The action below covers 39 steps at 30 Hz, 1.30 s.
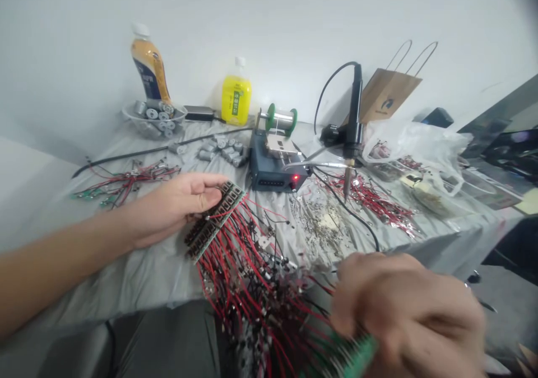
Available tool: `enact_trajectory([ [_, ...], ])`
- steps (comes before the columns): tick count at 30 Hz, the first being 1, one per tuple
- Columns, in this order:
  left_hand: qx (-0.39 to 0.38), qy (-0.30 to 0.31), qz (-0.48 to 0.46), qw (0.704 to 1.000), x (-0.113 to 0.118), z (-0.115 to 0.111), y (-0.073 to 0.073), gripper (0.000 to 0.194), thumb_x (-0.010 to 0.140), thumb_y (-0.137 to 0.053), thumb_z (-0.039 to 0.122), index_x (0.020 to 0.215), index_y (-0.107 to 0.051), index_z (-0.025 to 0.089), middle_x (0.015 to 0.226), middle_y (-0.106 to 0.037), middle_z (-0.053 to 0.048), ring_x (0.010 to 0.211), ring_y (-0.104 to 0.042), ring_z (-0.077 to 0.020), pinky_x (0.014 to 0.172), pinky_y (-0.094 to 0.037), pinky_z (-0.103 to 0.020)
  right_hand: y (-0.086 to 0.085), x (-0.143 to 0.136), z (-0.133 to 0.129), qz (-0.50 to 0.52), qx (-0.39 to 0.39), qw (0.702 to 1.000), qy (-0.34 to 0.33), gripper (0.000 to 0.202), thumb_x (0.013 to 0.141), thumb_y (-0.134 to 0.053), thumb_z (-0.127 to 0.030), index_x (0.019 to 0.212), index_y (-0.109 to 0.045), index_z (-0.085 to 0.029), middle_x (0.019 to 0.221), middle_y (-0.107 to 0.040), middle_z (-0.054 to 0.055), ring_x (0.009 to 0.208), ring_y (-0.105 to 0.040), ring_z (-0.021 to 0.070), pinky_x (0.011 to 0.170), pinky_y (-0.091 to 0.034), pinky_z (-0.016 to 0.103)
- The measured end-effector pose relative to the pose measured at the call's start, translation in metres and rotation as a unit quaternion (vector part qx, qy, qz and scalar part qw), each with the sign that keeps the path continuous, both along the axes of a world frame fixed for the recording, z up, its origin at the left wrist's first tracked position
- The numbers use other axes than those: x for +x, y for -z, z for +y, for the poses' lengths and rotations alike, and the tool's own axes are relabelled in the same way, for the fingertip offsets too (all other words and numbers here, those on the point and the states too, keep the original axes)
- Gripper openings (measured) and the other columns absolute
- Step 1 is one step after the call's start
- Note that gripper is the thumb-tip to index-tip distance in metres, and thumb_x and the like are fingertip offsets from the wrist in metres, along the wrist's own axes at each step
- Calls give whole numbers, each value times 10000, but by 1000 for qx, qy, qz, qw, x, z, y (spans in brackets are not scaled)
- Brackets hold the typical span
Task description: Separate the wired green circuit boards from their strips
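Note:
My left hand (185, 207) grips a panel of small circuit boards (216, 218) between thumb and fingers over the front of the table. Many red and black wires (247, 266) hang from the panel's right edge and spread down past the table edge. Close to the camera at the lower right, my right hand (412, 316) is closed round a green board (357, 358), blurred by motion. More wires lie between the two hands.
A soldering iron (352, 125) hangs tip down beside a blue-grey solder feeder (273, 170). Behind stand a yellow bottle (236, 95), an orange bottle (150, 72) and a bowl of metal cylinders (154, 121). Red wires (378, 204) and a paper bag (389, 92) are at right.

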<state>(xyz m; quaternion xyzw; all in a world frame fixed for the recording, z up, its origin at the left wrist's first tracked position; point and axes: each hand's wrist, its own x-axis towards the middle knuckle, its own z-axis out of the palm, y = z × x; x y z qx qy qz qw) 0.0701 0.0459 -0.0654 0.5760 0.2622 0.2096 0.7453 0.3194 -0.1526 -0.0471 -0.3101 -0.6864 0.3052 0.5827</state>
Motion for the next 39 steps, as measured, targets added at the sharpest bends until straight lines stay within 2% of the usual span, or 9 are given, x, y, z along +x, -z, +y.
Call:
enact_trajectory([
  [5,-4,-7,-13,1000,1,-1,-2,305,857,-886,338,1051,-777,130,870,-796,-62,753,-702,-152,690,-553,-212,7,-5,1,86,12,996,-21,116,1013,-789,-241,1025,-857,-149,827,-832,79,716,-812,164,635,-638,207],
  [10,-7,-22,-32,999,3,0,-1,351,755,-903,171,1080,-774,133,860,-807,-37,770,-710,-136,731,-571,-189,8,6,2,51,28,997,-54,139,1006,-765,-180,1104,-853,-135,814,-816,81,764,-826,192,650,-658,241],
  [15,-8,-26,-31,999,2,2,3,349,760,-880,156,1094,-783,130,870,-815,-52,719,-713,-138,667,-573,-186,9,11,4,67,12,994,-82,133,1006,-770,-159,1102,-852,-118,881,-836,101,803,-831,181,697,-667,234],
  [17,-7,-28,-30,999,1,2,4,342,774,-859,149,1107,-783,135,864,-820,-60,714,-724,-150,657,-582,-195,9,14,6,75,13,995,-66,140,999,-771,-142,1113,-848,-117,929,-846,104,843,-833,182,720,-670,241],
  [21,-5,-38,-35,999,2,3,4,370,704,-820,69,1065,-790,144,879,-833,-69,733,-748,-165,683,-604,-205,9,21,5,43,58,993,-93,137,1007,-746,-169,1103,-844,-155,870,-854,61,728,-812,160,656,-649,245],
  [25,-4,-33,-45,998,5,3,2,332,705,-804,56,1026,-802,141,871,-830,-65,739,-743,-156,696,-607,-194,13,24,0,64,31,997,-13,150,978,-769,-148,1103,-852,-148,883,-845,88,789,-824,199,667,-670,278],
  [31,-9,-33,-49,998,5,0,-1,316,715,-799,47,1019,-804,134,861,-831,-65,722,-736,-155,698,-601,-207,10,17,1,21,32,999,-25,148,1010,-766,-201,1130,-852,-182,846,-843,81,738,-821,200,617,-653,265],
  [36,-18,-27,-47,998,5,-3,-5,354,727,-774,14,1061,-803,129,878,-832,-56,734,-728,-148,711,-592,-205,7,7,4,40,43,998,-33,127,1004,-790,-211,1104,-854,-166,843,-848,79,712,-824,188,614,-655,246],
  [39,-22,-28,-42,998,4,-3,-6,321,735,-779,24,1036,-795,134,868,-824,-47,727,-717,-140,698,-585,-196,4,9,5,44,42,996,-63,128,1035,-747,-203,1082,-855,-153,815,-841,70,684,-822,170,600,-649,223],
])
